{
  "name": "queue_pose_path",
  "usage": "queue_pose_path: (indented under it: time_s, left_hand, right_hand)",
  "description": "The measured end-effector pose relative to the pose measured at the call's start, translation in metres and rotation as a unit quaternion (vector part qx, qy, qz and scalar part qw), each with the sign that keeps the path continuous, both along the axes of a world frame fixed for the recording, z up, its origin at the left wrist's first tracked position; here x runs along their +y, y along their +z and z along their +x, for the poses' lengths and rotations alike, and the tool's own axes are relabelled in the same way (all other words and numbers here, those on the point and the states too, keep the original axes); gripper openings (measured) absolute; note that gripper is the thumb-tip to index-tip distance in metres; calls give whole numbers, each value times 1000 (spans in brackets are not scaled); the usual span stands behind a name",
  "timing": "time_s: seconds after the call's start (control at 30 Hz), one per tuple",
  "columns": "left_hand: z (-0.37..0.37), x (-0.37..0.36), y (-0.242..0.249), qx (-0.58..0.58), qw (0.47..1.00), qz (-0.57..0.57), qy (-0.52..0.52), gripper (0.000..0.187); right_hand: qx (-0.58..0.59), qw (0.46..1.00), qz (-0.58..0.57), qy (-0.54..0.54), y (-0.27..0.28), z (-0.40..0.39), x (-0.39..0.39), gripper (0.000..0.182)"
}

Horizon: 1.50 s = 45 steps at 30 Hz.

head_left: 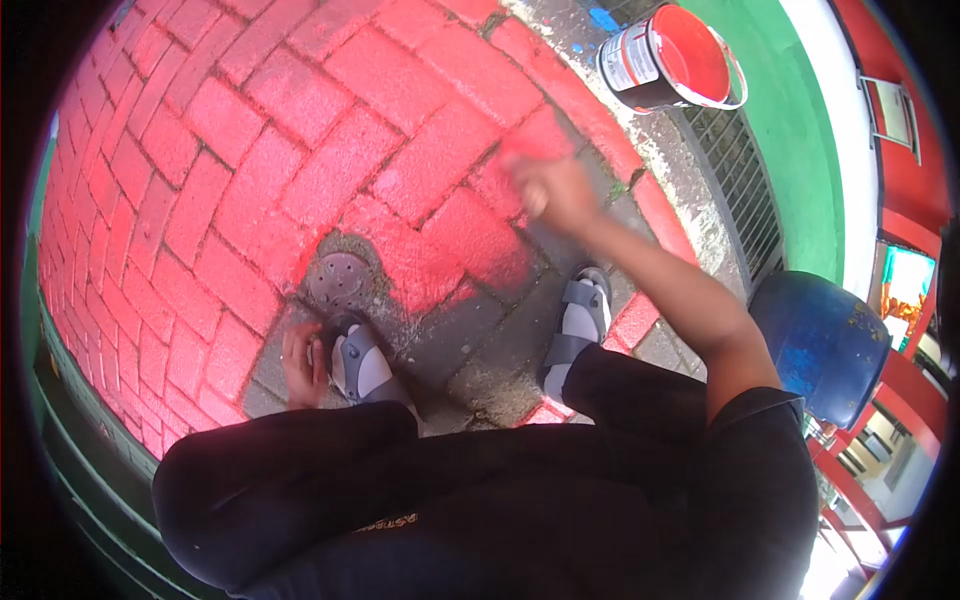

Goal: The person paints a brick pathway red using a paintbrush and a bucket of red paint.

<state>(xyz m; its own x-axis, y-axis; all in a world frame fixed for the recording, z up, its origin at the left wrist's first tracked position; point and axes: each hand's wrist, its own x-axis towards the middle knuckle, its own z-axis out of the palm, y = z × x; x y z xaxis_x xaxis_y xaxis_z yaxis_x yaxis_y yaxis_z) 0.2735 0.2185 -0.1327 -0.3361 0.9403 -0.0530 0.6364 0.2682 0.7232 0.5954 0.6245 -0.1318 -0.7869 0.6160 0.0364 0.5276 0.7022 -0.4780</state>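
My right hand (562, 195) is stretched forward over the paving, its fingers curled in. Motion smears it, and a reddish blur lies just beyond the fingers, so what it grips cannot be made out. Below it, wet-looking red paint covers the paving bricks (462, 235) and ends against bare grey bricks (455, 335) near my feet. My left hand (303, 365) hangs beside my left sandal (355, 360), fingers loosely bent and apart, with reddish marks on them. I see nothing held in it.
A bucket of red paint (665, 62) stands at the upper right beside a metal drain grate (735, 170). A blue drum (822, 345) is close to my right arm. A round perforated drain cover (340, 278) sits ahead of my left foot. My right sandal (580, 315) rests on unpainted bricks.
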Motion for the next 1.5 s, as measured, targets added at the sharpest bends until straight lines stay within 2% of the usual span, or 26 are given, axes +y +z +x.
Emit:
queue_pose_path:
  time_s: [0.07, 0.1, 0.17, 0.2, 0.23, 0.27, 0.3, 0.37, 0.4, 0.47, 0.5, 0.57, 0.7, 0.77, 0.8, 0.87, 0.97, 1.03, 1.1, 1.13, 1.17, 1.27, 1.3, 1.37, 1.4, 1.5]
  left_hand:
    - [-2, -2, -4, -3, 1000, 7, -8, 20]
    - [-2, -2, -6, -3, 1000, 6, -16, 20]
    - [-1, 2, -5, 6, 1000, 14, -27, 20]
    - [0, 4, -5, 12, 999, 14, -33, 20]
    - [0, 5, -4, 19, 999, 12, -40, 20]
    - [1, 7, -2, 19, 999, 15, -41, 20]
    - [2, 9, 1, 8, 999, 8, -37, 19]
    - [0, 12, 1, 0, 999, 7, -36, 19]
    - [-2, 10, -3, -5, 999, 11, -37, 19]
    - [-1, 10, -5, -7, 999, 21, -35, 19]
    - [0, 10, -2, -9, 999, 21, -33, 19]
    - [2, 9, -1, -9, 999, 23, -30, 19]
    - [5, 8, 4, 4, 1000, 9, -26, 19]
    - [6, 7, 4, 5, 1000, 5, -23, 19]
    - [5, 4, 1, -1, 1000, -3, -23, 19]
    - [5, 1, -4, -8, 1000, -12, -25, 20]
    - [2, 0, -6, -13, 999, -8, -41, 20]
    - [-3, 4, -7, 4, 998, -2, -63, 20]
    - [-6, 11, -1, 4, 998, 0, -56, 20]
    - [-7, 12, -1, 9, 999, 9, -51, 20]
    - [-9, 12, 0, 15, 999, 19, -46, 19]
    - [-11, 9, 2, 8, 999, 22, -45, 19]
    - [-11, 6, 2, 3, 999, 25, -39, 19]
    - [-11, 1, 3, -4, 999, 12, -37, 18]
    - [-11, -2, 4, -12, 999, 3, -36, 18]
    - [-10, -10, 4, -10, 999, -6, -36, 18]
  right_hand:
    - [136, 978, -138, 76, 33, -17, -17, 6]
    - [132, 980, -128, 73, 56, -18, -4, 6]
    - [90, 971, -222, 0, 114, -19, 29, 1]
    - [63, 985, -153, -53, 143, -16, 56, 2]
    - [248, 934, -253, -51, 142, 10, 100, 4]
    - [185, 947, -157, -209, 192, 1, 109, 7]
    - [250, 938, -110, -213, 184, 28, 157, 15]
    - [344, 889, -60, -297, 186, 58, 214, 20]
    - [348, 889, -56, -294, 182, 75, 238, 20]
    - [199, 898, -57, -388, 152, 106, 279, 23]
    - [192, 905, -85, -369, 129, 115, 297, 24]
    - [57, 906, 5, -419, 89, 111, 308, 23]
    - [-34, 928, -21, -370, 57, 118, 310, 31]
    - [132, 880, -2, -456, 56, 136, 315, 24]
    - [133, 881, -3, -455, 65, 135, 306, 24]
    - [302, 848, -145, -412, 107, 137, 273, 28]
    - [249, 856, -164, -423, 126, 133, 250, 26]
    - [270, 852, -164, -416, 135, 131, 238, 27]
    - [449, 755, -204, -432, 131, 147, 236, 26]
    - [490, 725, -224, -428, 129, 156, 233, 26]
    - [489, 725, -227, -429, 128, 158, 225, 26]
    - [628, 643, -307, -314, 119, 162, 191, 28]
    - [627, 641, -310, -316, 113, 158, 176, 28]
    - [630, 635, -360, -264, 101, 141, 143, 15]
    - [610, 647, -393, -232, 82, 143, 132, 20]
    - [438, 715, -482, -253, 26, 132, 103, 32]
